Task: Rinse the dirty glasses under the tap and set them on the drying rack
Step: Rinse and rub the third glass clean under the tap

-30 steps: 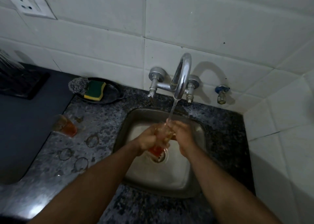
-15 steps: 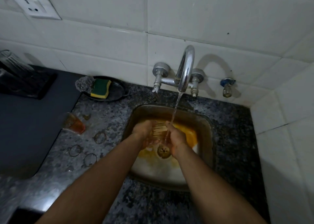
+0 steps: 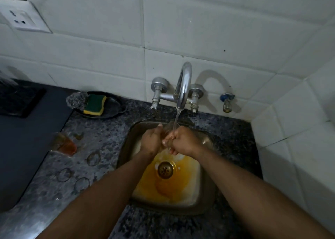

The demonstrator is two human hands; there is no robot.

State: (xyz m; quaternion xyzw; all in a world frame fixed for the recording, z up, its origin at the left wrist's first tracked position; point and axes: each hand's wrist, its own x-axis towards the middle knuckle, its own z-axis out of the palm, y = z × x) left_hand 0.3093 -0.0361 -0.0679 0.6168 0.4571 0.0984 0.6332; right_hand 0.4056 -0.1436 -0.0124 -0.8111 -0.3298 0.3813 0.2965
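You hold a glass under the tap, over the back of the sink. Your left hand wraps its fingers round the glass from the left and your right hand curls round it from the right, so both grip it, with the stream of water falling between them onto it. The glass is clear and mostly hidden by your fingers, so how it tilts is hard to read.

Wet glass is slippery, I judge; if either grip loosens it could drop onto the steel basin and chip. Orange liquid pools round the drain, and splashing could carry it back onto the glass.

One more dirty glass, with orange dregs in it, stands on the desk left of the sink, near several ring marks. Behind it a sponge and a scourer lie in a dark dish. What seems to be the drying rack sits at the far left on a dark mat, well apart from the sink; carrying a wet glass there takes it past the dirty one, which you could knock
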